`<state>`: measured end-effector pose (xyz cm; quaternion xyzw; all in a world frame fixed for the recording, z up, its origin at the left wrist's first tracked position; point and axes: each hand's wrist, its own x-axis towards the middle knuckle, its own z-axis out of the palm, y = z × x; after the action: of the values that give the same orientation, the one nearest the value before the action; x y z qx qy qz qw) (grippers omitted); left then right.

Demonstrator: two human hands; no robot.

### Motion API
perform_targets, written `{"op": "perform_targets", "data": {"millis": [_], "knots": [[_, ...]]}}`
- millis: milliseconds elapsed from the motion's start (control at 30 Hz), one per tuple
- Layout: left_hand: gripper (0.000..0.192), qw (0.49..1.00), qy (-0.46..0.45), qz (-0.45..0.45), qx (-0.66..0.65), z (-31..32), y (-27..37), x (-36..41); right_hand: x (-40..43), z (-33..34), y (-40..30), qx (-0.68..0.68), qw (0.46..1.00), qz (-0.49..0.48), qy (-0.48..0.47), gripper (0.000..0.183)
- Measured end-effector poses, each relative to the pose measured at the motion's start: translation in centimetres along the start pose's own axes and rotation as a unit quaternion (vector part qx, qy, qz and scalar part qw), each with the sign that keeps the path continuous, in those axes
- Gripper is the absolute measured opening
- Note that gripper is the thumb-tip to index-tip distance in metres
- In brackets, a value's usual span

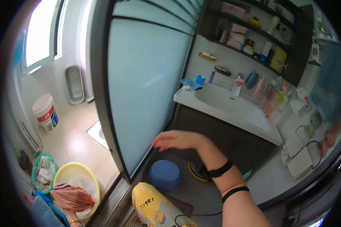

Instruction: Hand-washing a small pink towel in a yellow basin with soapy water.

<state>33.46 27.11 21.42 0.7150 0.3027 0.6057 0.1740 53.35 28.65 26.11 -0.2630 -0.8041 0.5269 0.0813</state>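
My left hand, its wrist ringed by a gold bangle, is at the lower left and largely covered by a salmon-coloured cloth (72, 197) that it holds. The cloth has a dark-and-white striped edge and hangs over a pale yellow basin (95, 181) with sudsy water. Reaching in from the lower right, my right hand (179, 139) is empty, its fingers loosely extended leftward. Two black bands circle that forearm. Below this hand is a blue plastic stool (164, 172). My knee in yellow patterned trousers (152, 198) shows at the bottom.
A frosted glass sliding door (145, 85) and floor track separate the two areas. Beside the yellow basin stands a green basket (55, 170) of laundry. A white bucket (45, 113) is farther back. Right of the door are a washbasin (230, 109) and toiletry shelves (250, 28).
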Motion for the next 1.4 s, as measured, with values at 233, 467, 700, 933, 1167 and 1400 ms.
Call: {"op": "perform_targets", "data": {"millis": [233,467,700,933,1167,1400], "knots": [[0.051,0.997,-0.016,0.012,0.075,1.3,0.0,4.0,-11.2,-20.1,-1.1,-0.096,0.939,0.074,0.321,0.033],[0.048,0.989,0.009,-0.005,0.146,-0.3,-5.5,7.3,-11.4,-38.2,4.7,-0.316,0.720,0.198,0.585,0.027],[0.046,0.976,0.050,-0.042,0.207,-4.4,-13.7,7.7,-4.9,-45.8,5.5,-0.307,0.630,0.153,0.697,0.027],[0.043,0.950,0.111,-0.093,0.275,-10.7,-19.3,3.8,3.1,-50.2,2.7,-0.571,0.522,0.149,0.616,0.038],[0.041,0.911,0.176,-0.146,0.343,-17.1,-21.7,-2.5,6.4,-54.7,5.8,-0.603,0.500,0.196,0.590,0.020],[0.039,0.868,0.215,-0.221,0.389,-20.3,-21.9,-11.9,8.1,-54.6,5.2,-0.586,0.459,0.225,0.628,0.014]]}}
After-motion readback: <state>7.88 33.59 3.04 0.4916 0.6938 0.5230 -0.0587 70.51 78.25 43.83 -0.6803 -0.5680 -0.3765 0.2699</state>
